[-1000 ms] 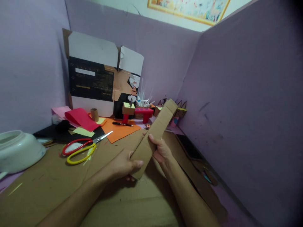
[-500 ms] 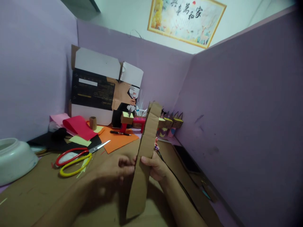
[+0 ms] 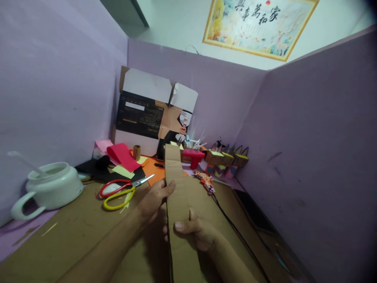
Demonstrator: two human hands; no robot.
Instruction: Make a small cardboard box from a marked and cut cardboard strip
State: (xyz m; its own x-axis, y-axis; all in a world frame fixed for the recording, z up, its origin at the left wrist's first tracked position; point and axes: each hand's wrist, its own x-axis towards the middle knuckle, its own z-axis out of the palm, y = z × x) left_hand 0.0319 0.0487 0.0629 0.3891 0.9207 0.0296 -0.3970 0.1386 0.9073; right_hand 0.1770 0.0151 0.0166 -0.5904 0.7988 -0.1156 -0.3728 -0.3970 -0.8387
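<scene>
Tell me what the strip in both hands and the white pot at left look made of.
Strip: corrugated cardboard by its look, matte brown, with a fold crease near the top; the left hand and right hand hold it. Pot: glossy white, probably plastic or ceramic; the sheen does not settle which.

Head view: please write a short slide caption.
Both hands, left hand and right hand, hold a long cardboard strip beside scissors.

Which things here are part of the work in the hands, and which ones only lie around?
In hand:
long brown cardboard strip
left hand
right hand

Lying about:
red and yellow scissors
white lidded pot
orange paper sheet
folded red paper
black cable
</scene>
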